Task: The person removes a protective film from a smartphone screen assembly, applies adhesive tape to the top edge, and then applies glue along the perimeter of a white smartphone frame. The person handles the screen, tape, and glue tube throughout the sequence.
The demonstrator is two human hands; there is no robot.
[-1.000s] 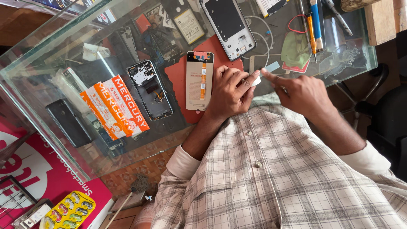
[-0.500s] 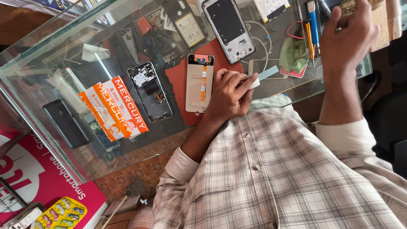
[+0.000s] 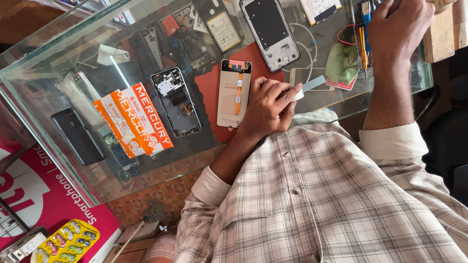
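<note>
— Glass tabletop (image 3: 58, 73) fills most of my view, with phone parts spread across it. What is biggest on it?

— I see a red mat (image 3: 207, 90) near the middle, and an orange-and-white packet (image 3: 134, 122) lying left of it. Between them lies an opened phone body (image 3: 176, 101), its insides showing. A black phone (image 3: 77, 136) lies further left, and a phone frame (image 3: 269, 31) with a dark middle sits at the far edge.

— Where are the hands?

— My left hand (image 3: 267, 108) rests on the mat, pressing the right edge of a pale screen panel (image 3: 234, 92) that lies face down with an orange ribbon cable (image 3: 238, 90) along its back. Its fingers (image 3: 280, 90) are curled and pinch a small pale blue strip (image 3: 312, 84) that sticks out to the right.

— And the other?

— My right hand (image 3: 397, 29) is up at the far right edge among screwdrivers (image 3: 363, 46), fingers closed into a loose fist; I cannot tell whether it grips one. A green cloth (image 3: 342, 63) lies just beside those tools.
</note>
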